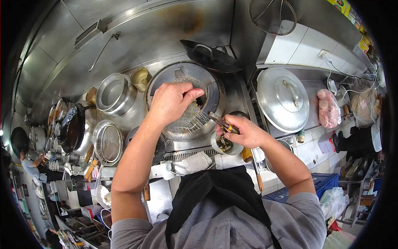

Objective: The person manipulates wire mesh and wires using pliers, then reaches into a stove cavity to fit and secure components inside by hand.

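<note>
My left hand [173,101] is closed on the upper edge of a piece of wire mesh [185,123], thumb pointing right. The mesh has frayed, loose wire ends along its right side. My right hand [245,132] is wrapped round a pair of pliers [216,119], whose worn metal jaws point up and left at those frayed ends. Whether the jaws grip a wire cannot be made out. Both hands are over the round wok burner [166,76], its opening partly hidden. Just below the pliers is a white bowl [234,150] holding small dark pieces.
A black wok [211,58] leans behind the burner. Metal pots [112,95] and a strainer [108,143] stand left. On the right are a large lidded pot [275,103] and a pink bag [328,108]. Folded cloths [197,162] line the front edge. Another person [33,166] is far left.
</note>
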`<state>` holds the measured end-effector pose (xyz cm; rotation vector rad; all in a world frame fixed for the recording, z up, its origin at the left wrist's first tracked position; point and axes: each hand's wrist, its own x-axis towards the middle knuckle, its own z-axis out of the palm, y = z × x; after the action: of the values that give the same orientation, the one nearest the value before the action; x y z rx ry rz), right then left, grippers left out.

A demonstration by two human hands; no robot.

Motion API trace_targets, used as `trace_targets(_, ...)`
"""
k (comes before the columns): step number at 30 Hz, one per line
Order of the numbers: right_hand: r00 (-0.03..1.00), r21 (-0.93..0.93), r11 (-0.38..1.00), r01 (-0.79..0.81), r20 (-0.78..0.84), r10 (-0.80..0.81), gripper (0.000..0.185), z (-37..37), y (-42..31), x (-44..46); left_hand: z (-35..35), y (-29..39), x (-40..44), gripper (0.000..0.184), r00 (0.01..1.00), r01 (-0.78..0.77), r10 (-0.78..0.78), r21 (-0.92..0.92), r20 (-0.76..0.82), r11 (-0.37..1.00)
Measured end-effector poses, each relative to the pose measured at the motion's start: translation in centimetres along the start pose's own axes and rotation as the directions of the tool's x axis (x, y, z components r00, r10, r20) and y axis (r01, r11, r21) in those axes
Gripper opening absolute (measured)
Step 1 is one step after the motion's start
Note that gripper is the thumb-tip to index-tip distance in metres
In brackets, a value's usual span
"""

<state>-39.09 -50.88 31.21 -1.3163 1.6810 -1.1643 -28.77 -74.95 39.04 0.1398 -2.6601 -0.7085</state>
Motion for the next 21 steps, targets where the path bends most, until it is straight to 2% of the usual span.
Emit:
trace_targets(2,1.0,-0.024,1.0,0.019,-0.003,-0.019,0.022,0.0,0.0,-0.1,0.1,-0.1,0.1,0.042,0.999,-0.044,0.044,0.034,0.002,0.998)
trace_targets(13,0.998,-0.126,0.99,0.062,0.009,-0.062,0.015,0.0,0.0,-0.5,0.0,0.2,0.2,0.042,0.995,-0.073,0.065,0.103,0.077,0.992)
trace_targets(16,0.999,-0.195,0.98,0.046,0.004,-0.046,0.018,0.3,-0.2,-0.6,0.0,0.2,0.1,0.042,0.993,-0.076,0.062,0.138,0.1,0.988)
trace_targets(19,0.999,-0.251,0.967,-0.036,-0.04,0.027,0.022,1.0,-0.3,-0.8,0.2,0.2,0.0,0.044,0.99,-0.093,0.073,0.174,0.12,0.98)
trace_targets(21,0.991,-0.273,0.959,-0.081,-0.127,0.047,0.027,1.5,0.0,-0.8,0.3,0.1,-0.2,0.044,0.99,-0.1,0.079,0.181,0.12,0.978)
